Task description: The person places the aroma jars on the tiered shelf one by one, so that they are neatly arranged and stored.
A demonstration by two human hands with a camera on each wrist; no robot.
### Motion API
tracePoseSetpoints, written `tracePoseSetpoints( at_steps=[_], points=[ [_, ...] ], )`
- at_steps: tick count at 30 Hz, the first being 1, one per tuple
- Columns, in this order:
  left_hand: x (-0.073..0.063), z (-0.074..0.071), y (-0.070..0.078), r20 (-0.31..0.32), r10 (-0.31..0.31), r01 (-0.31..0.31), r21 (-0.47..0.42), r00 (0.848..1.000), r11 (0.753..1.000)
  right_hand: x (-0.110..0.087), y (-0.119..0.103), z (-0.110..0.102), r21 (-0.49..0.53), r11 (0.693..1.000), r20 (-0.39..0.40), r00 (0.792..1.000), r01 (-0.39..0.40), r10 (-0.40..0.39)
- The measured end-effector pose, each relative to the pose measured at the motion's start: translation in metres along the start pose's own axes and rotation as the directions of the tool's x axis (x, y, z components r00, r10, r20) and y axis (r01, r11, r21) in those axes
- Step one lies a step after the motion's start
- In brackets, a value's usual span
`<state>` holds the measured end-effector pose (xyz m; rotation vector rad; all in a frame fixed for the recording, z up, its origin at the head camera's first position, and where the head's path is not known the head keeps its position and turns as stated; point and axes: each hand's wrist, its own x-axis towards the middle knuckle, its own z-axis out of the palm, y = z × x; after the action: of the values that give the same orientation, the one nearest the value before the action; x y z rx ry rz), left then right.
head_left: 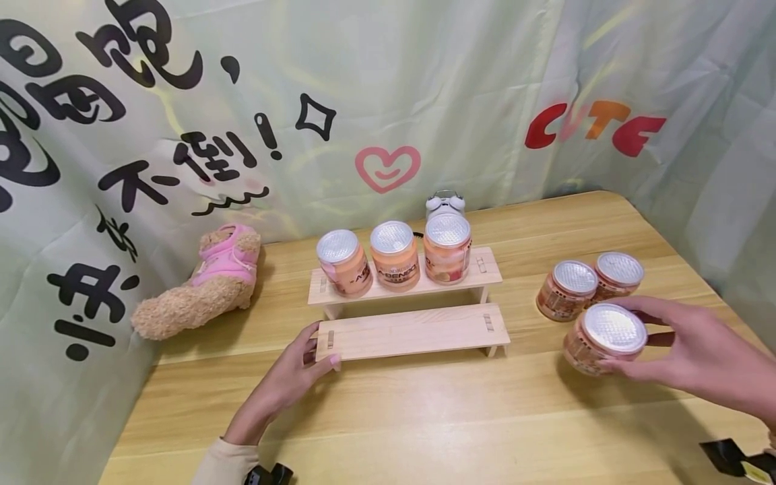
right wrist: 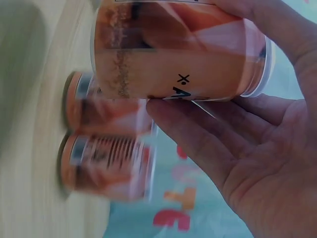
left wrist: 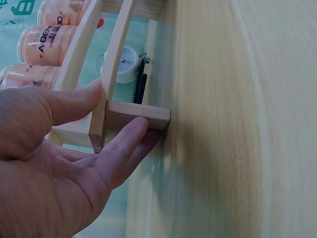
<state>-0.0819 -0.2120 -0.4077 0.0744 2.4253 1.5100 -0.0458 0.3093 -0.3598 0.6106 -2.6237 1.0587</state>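
A two-step wooden rack (head_left: 412, 330) stands on the table. Its left end is gripped by my left hand (head_left: 303, 367), thumb on the lower step and fingers against the leg (left wrist: 138, 114). Three peach-coloured cans with silver lids, the left can (head_left: 345, 266), the middle can (head_left: 395, 259) and the right can (head_left: 447, 252), stand upright on the upper step; the lower step is bare. At the right, my right hand (head_left: 685, 343) holds another can (head_left: 600, 343) around its side, slightly tilted and above the table. Just behind it, two more cans (head_left: 564, 293) stand side by side.
A small white clock (head_left: 445, 202) sits behind the rack, partly hidden by a can. On the left of the table (head_left: 388, 431) lies a fuzzy brown plush toy (head_left: 212, 289) in pink. Printed cloth (head_left: 461, 81) hangs along the back and sides.
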Motion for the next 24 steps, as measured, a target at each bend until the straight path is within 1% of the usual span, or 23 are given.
tracePoseSetpoints(
  at_steps=[1, 5, 8, 11, 16, 20, 24],
  points=[
    [0.0, 0.0, 0.0, 0.001, -0.001, 0.001, -0.001, 1.0, 1.0, 0.002, -0.004, 0.002, 0.0, 1.0, 0.015, 1.0, 0.024, -0.024],
    [0.0, 0.0, 0.0, -0.003, -0.004, 0.004, -0.001, 1.0, 1.0, 0.014, -0.02, 0.013, 0.023, 0.998, 0.082, 0.995, 0.062, -0.063],
    [0.0, 0.0, 0.0, -0.006, -0.004, 0.004, -0.004, 1.0, 1.0, 0.025, -0.03, 0.023, 0.067, 0.994, 0.125, 0.988, 0.086, -0.094],
    [0.0, 0.0, 0.0, -0.006, -0.005, 0.005, -0.009, 1.0, 1.0, 0.039, -0.041, 0.034, 0.089, 0.985, 0.152, 0.976, 0.146, -0.158],
    [0.0, 0.0, 0.0, -0.004, -0.01, 0.01, -0.016, 1.0, 1.0, 0.062, -0.057, 0.054, 0.107, 0.968, 0.172, 0.954, 0.228, -0.244],
    [0.0, 0.0, 0.0, -0.004, -0.01, 0.01, -0.02, 1.0, 1.0, 0.08, -0.067, 0.07, 0.145, 0.963, 0.216, 0.942, 0.227, -0.255],
    [0.0, 0.0, 0.0, -0.005, -0.009, 0.009, -0.008, 1.0, 1.0, 0.095, -0.076, 0.085, 0.219, 0.955, 0.278, 0.925, 0.2, -0.258]
  ],
)
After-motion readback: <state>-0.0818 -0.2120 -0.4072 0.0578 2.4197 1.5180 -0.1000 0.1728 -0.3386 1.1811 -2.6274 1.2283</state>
